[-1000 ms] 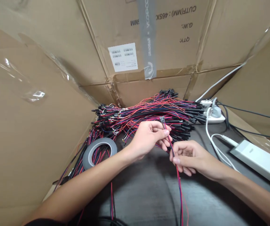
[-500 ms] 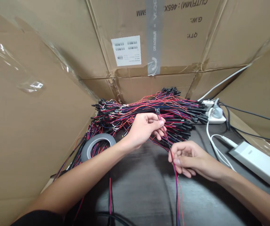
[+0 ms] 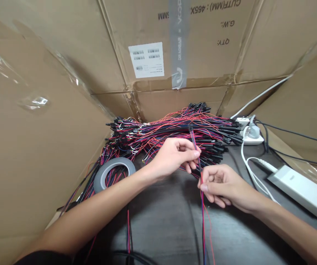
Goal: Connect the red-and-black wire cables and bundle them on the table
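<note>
A wire harness (image 3: 203,224) of red, blue and black strands runs upright between my hands, with a small black connector (image 3: 191,127) at its top end. My left hand (image 3: 179,156) pinches the strands a little below that connector. Lower down, my right hand (image 3: 220,186) grips the same strands between thumb and forefinger. Its lower end passes out of the bottom of the view, with one thin orange wire (image 3: 210,228) splayed to the side. Behind my hands lies a large pile of similar wire harnesses (image 3: 172,123).
A grey tape roll (image 3: 100,180) rests on wires at the left. On the right are a white power strip (image 3: 254,140), white cables and a white box-shaped device (image 3: 302,191). Cardboard walls (image 3: 202,55) enclose the dark table (image 3: 169,221) at the back and sides.
My left hand has slid down the harness, nearer to my right hand, so more wire shows below the connector. The harness stands straighter. My right hand has hardly moved.
</note>
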Demonstrator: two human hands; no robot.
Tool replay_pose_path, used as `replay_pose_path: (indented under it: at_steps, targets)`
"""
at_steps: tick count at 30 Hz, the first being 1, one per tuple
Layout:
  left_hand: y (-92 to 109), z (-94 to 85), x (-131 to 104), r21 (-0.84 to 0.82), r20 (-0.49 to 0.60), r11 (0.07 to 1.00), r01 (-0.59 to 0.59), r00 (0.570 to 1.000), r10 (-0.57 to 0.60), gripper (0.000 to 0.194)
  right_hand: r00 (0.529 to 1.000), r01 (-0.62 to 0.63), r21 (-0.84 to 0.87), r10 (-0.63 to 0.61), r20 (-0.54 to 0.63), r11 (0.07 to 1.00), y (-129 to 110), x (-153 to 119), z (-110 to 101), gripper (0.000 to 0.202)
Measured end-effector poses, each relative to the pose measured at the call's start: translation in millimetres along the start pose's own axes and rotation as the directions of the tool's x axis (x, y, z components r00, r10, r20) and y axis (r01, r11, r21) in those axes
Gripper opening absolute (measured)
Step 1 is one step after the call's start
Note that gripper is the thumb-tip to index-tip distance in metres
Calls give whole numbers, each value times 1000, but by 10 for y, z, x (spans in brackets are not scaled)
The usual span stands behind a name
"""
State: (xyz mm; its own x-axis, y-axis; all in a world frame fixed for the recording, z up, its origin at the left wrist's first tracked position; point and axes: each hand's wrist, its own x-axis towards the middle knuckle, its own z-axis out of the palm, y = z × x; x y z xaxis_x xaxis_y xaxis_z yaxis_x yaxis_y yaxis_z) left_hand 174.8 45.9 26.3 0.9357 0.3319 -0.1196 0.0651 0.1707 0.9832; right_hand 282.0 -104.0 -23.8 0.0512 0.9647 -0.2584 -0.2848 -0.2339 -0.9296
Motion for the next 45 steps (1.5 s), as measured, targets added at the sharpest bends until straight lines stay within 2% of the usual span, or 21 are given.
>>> replay_pose_path:
  at_steps: [3, 6, 12, 16, 21, 28, 33, 37, 39, 41, 43, 45]
  targets:
    - [-8, 36, -20, 32, 73, 997, 75, 994, -77, 28, 1000, 12, 4, -12, -28, 1000, -6, 1, -10, 30]
    - [-27, 61, -34, 46, 94, 994, 101, 990, -105, 30, 1000, 11, -16, -11, -29, 1000, -17, -5, -9, 31]
    - [-73, 96, -39, 68, 24, 994, 85, 996, -87, 34, 991, 34, -66, -42, -124, 997, -29, 14, 26, 33]
    - [-97, 119, -37, 121, -23, 990, 71, 997, -68, 29, 977, 66, -82, -81, -195, 994, -31, 24, 40, 32]
    - [-98, 152, -60, 206, -41, 975, 84, 996, -77, 15, 982, 66, -51, -74, -174, 996, -34, 1, 27, 27]
    - [-137, 183, -85, 282, -89, 957, 64, 995, -41, 13, 988, 31, -21, -34, -154, 999, -47, 33, 25, 30]
    - [-146, 196, -91, 294, -103, 953, 73, 994, -44, 13, 989, 8, -88, -21, -149, 996, -61, 33, 42, 35]
    - [-148, 203, -92, 272, -112, 953, 132, 988, -105, 13, 987, 5, -213, -39, -155, 977, -139, -15, -1, 32]
    - [-163, 208, -102, 283, -95, 947, 150, 987, -128, 12, 969, 71, -244, -125, -214, 967, -194, -42, -33, 31]
    - [-194, 221, -120, 308, -54, 940, 148, 989, -138, 11, 924, 150, -221, -216, -314, 964, -235, -57, -55, 32]
    - [-234, 240, -140, 330, -13, 933, 145, 989, -149, 10, 881, 192, -194, -256, -398, 962, -250, -56, -59, 33]
    - [-269, 263, -159, 340, 9, 929, 144, 988, -156, 10, 872, 191, -189, -255, -418, 963, -243, -45, -50, 34]
